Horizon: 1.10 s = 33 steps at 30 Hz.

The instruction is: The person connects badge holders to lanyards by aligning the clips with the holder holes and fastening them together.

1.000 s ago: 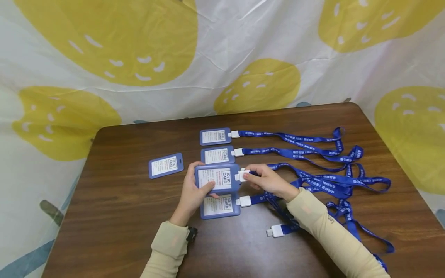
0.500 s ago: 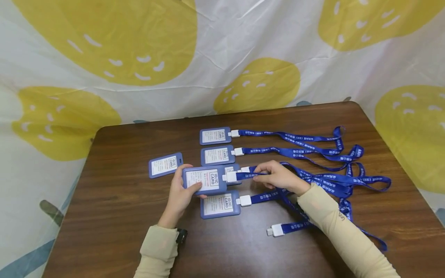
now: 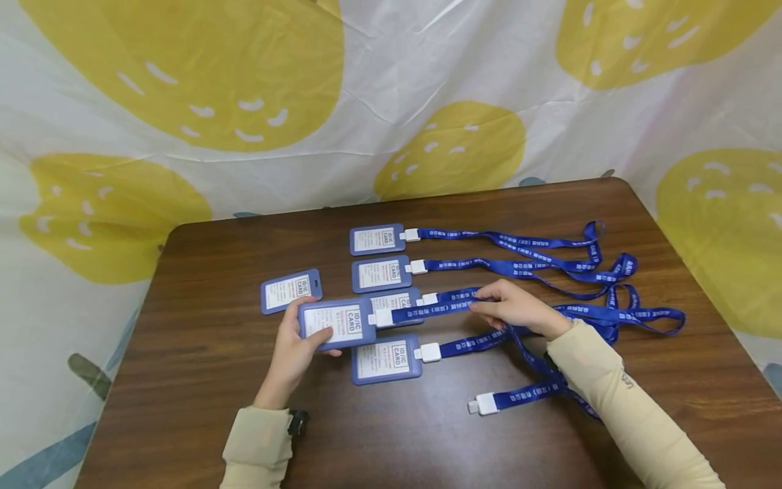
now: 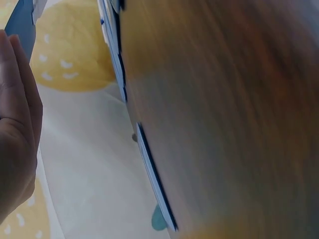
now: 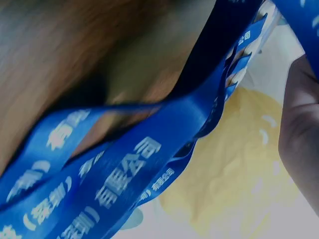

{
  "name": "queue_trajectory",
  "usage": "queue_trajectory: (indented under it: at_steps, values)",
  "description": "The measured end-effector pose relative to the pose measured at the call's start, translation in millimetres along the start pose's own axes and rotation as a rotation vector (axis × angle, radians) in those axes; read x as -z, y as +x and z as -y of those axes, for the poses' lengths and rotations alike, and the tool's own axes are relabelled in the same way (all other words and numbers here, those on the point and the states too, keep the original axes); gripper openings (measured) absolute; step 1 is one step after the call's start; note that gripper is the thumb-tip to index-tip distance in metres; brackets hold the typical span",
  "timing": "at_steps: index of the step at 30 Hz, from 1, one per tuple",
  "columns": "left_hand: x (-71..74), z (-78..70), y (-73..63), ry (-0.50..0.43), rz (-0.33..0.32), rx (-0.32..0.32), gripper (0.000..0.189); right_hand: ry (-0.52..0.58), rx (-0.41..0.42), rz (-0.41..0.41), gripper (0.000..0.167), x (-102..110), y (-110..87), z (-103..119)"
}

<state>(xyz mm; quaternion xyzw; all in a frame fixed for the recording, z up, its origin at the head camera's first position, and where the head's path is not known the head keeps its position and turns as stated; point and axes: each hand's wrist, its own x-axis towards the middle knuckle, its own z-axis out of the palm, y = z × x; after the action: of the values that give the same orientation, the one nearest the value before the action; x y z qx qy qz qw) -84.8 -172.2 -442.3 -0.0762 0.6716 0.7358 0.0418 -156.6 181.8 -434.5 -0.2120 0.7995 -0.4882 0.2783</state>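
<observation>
My left hand [image 3: 293, 350] grips a blue ID card holder [image 3: 336, 323], thumb on its front face. A white clip [image 3: 383, 317] joins this holder to a blue printed lanyard [image 3: 427, 311]. The strap runs taut to my right hand [image 3: 519, 309], which pinches it between thumb and fingertips. Below the held holder lie two more card holders, one partly covered [image 3: 400, 299] and one nearer [image 3: 381, 358], both with lanyards. In the right wrist view, loops of blue lanyard [image 5: 124, 174] hang beside my hand [image 5: 304, 134].
Two more holders with lanyards, one far [image 3: 377, 239] and one nearer [image 3: 381, 273], lie on the brown table [image 3: 201, 380]. A loose holder [image 3: 290, 291] without a strap lies to the left. A lanyard's bare white clip [image 3: 487, 404] lies in front. A patterned curtain [image 3: 452, 149] hangs behind.
My left hand has moved left and slightly nearer with the card holder. My right hand has gone from the white clip to the lanyard strap and further right, drawing it straight.
</observation>
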Motion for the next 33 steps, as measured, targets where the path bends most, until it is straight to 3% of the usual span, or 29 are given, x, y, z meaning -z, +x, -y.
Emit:
queue_trajectory:
  at_steps: [3, 7, 11, 14, 18, 22, 26, 29, 33]
  values:
    - [7.2, -0.1, -1.6, 0.024, -0.007, 0.003, 0.059, -0.027, -0.006, 0.006, 0.030, 5, -4.5, -1]
    - [19.5, 6.5, -2.5, 0.035, -0.013, -0.039, 0.059, -0.069, -0.036, 0.006, 0.028, 14, -12.0, -3]
    - [39.0, 26.7, 2.7, 0.009, 0.030, -0.118, 0.058, -0.075, -0.076, 0.014, 0.020, 24, -21.2, -3]
    - [49.8, 37.1, 5.9, -0.008, 0.047, -0.139, 0.057, -0.078, -0.085, 0.017, 0.017, 34, -28.7, -5]
    - [50.1, 31.1, 2.6, 0.037, 0.019, -0.093, 0.059, -0.095, -0.056, 0.010, 0.019, 48, -39.3, -9]
    - [47.8, 22.2, -0.6, 0.148, 0.000, -0.043, 0.060, -0.107, -0.012, 0.027, 0.021, 62, -49.9, -12]
    - [46.8, 16.4, -2.2, 0.277, -0.026, 0.019, 0.058, -0.135, -0.088, 0.031, 0.023, 74, -58.8, -9]
    - [45.9, 10.7, -3.4, 0.315, -0.048, 0.052, 0.057, -0.186, -0.175, 0.008, 0.024, 80, -65.3, -5]
    - [47.5, 7.0, -2.7, 0.334, -0.070, 0.085, 0.058, -0.259, -0.194, -0.031, 0.026, 87, -72.0, -6]
